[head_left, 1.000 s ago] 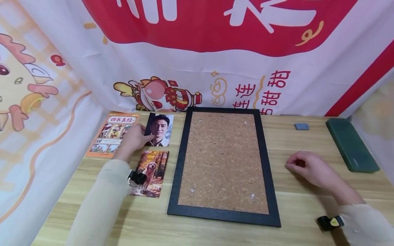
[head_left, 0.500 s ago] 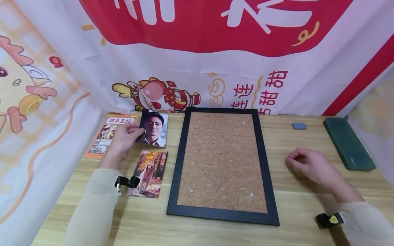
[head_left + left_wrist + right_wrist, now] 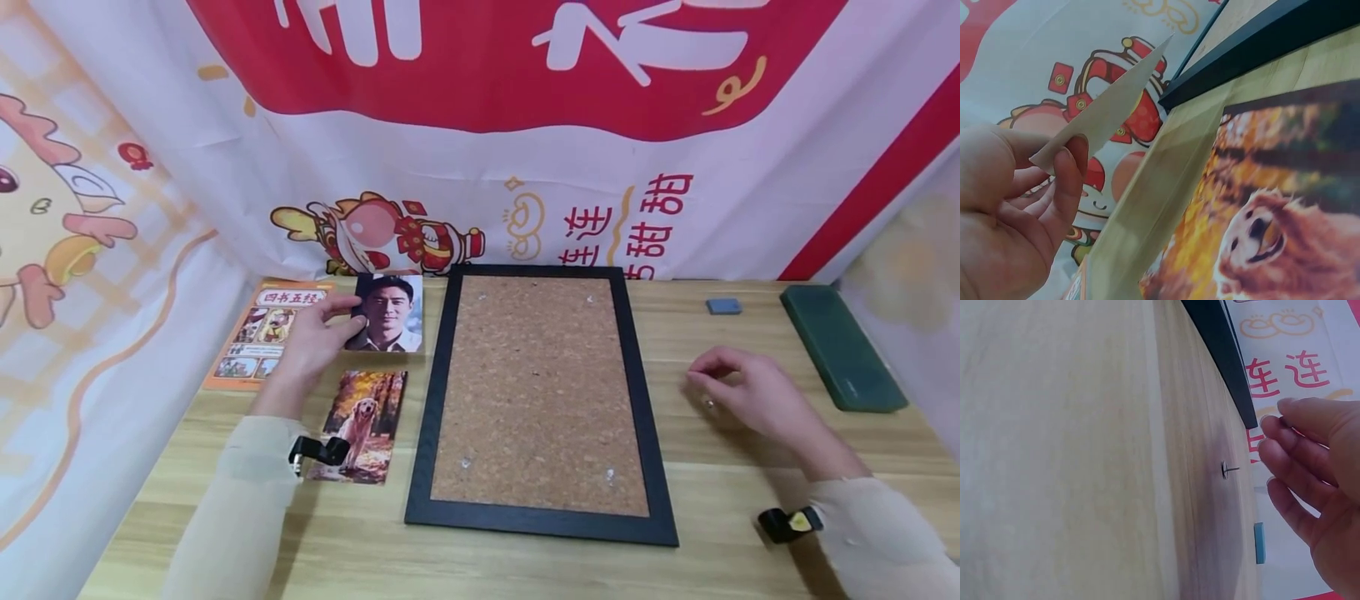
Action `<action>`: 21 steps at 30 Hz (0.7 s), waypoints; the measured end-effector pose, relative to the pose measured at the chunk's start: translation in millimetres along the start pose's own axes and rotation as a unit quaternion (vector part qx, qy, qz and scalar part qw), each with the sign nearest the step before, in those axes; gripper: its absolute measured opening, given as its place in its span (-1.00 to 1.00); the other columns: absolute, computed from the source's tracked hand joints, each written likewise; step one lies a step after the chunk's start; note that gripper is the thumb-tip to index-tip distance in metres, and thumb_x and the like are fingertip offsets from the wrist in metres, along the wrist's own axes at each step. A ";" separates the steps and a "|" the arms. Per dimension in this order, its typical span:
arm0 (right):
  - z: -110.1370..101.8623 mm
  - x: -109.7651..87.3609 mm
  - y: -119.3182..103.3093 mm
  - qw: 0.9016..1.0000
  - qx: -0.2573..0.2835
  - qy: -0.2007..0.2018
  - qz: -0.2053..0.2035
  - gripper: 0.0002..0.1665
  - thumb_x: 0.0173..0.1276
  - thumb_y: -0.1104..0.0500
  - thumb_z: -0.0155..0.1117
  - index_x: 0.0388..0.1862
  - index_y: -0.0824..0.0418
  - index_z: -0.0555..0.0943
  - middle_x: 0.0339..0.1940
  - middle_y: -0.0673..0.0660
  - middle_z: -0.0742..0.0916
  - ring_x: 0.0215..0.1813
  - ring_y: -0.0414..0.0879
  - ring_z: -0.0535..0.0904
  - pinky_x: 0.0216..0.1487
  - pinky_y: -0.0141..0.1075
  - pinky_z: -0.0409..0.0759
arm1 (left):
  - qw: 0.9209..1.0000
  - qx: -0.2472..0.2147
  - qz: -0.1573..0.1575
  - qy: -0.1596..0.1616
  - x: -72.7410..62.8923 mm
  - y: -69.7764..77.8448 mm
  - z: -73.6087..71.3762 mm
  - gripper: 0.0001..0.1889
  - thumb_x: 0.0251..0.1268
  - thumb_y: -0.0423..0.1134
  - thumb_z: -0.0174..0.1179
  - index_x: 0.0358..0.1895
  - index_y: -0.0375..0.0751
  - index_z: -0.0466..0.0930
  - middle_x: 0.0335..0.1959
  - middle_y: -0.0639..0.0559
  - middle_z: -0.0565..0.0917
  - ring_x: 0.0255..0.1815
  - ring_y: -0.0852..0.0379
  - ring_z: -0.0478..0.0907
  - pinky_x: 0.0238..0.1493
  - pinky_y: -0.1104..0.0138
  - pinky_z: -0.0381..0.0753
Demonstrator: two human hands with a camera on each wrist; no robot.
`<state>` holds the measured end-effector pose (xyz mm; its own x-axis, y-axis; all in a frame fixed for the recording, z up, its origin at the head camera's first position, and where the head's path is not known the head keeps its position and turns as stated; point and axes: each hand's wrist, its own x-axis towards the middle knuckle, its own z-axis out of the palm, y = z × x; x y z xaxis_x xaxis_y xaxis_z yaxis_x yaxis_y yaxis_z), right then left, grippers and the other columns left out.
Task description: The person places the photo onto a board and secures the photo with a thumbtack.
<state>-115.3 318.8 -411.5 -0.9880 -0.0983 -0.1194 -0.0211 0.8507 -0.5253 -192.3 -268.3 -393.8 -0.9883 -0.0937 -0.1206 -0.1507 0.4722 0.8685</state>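
Note:
My left hand (image 3: 313, 333) pinches the left edge of a portrait photo (image 3: 392, 312) between thumb and fingers. In the left wrist view the photo (image 3: 1107, 103) is held up edge-on, its pale back turned to the camera. A golden retriever photo (image 3: 367, 417) lies just in front on the table. To the right of a black-framed cork board (image 3: 543, 417), my right hand (image 3: 753, 392) hovers with thumb and index tips close together. A dark speck shows between those tips, but I cannot tell what it is. A thumbtack (image 3: 1225, 469) lies point up on the table near that hand.
An orange booklet (image 3: 247, 350) lies partly under the left hand. Small silvery spots (image 3: 611, 477) mark the board's corners. At the back right are a small blue block (image 3: 723, 307) and a green case (image 3: 843, 350). A printed cloth (image 3: 637, 158) hangs behind the wooden table.
The left hand has lifted the portrait photo, drawn it left and then swung it back right, facing the camera. My right hand has shifted slightly up and left, revealing the thumbtack.

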 end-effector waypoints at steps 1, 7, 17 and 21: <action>0.5 0.5 -0.3 1.000 0.003 0.002 0.001 -0.68 0.54 -0.01 0.45 0.11 0.13 0.74 0.05 0.21 0.82 0.08 0.11 0.66 0.01 -0.23 0.63 | 1.000 0.002 0.001 -0.002 -0.4 1.1 1.4 -0.49 0.58 -0.21 0.28 0.50 -0.22 0.54 0.56 -0.25 0.50 0.16 0.12 0.63 -0.10 0.62 0.61; 0.9 3.9 -0.7 1.000 0.027 0.013 0.008 -0.58 0.55 -0.19 0.39 0.11 0.09 0.74 0.07 0.19 0.81 0.09 0.10 0.61 -0.01 -0.26 0.59 | 1.000 0.004 0.009 -0.023 -1.0 7.3 10.0 -0.49 0.63 -0.13 0.22 0.52 -0.18 0.53 0.63 -0.19 0.44 0.46 -0.13 0.54 0.21 0.43 0.61; 1.6 9.2 -8.1 0.999 0.040 0.037 0.001 -0.57 0.58 -0.20 0.35 0.06 0.12 0.77 -0.03 0.16 0.81 -0.03 0.07 0.59 -0.19 -0.36 0.58 | 0.999 0.006 0.024 -0.038 0.0 15.9 30.4 -0.56 0.68 -0.18 0.15 0.50 -0.14 0.57 0.59 -0.17 0.49 0.36 -0.12 0.63 -0.09 0.59 0.60; 1.3 12.7 -14.6 0.998 0.054 0.030 0.007 -0.54 0.58 -0.23 0.33 0.07 0.11 0.77 -0.08 0.13 0.81 -0.07 0.06 0.56 -0.23 -0.33 0.58 | 0.998 0.007 0.032 -0.059 1.4 18.8 37.6 -0.54 0.69 -0.21 0.13 0.53 -0.14 0.54 0.59 -0.20 0.49 0.31 -0.11 0.65 -0.10 0.55 0.62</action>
<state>-127.4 304.5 -406.4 -0.9955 -0.0526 -0.0793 0.0070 0.7907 -0.6121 -197.4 -226.6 -395.7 -0.9917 0.0412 -0.1221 -0.0868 0.4868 0.8692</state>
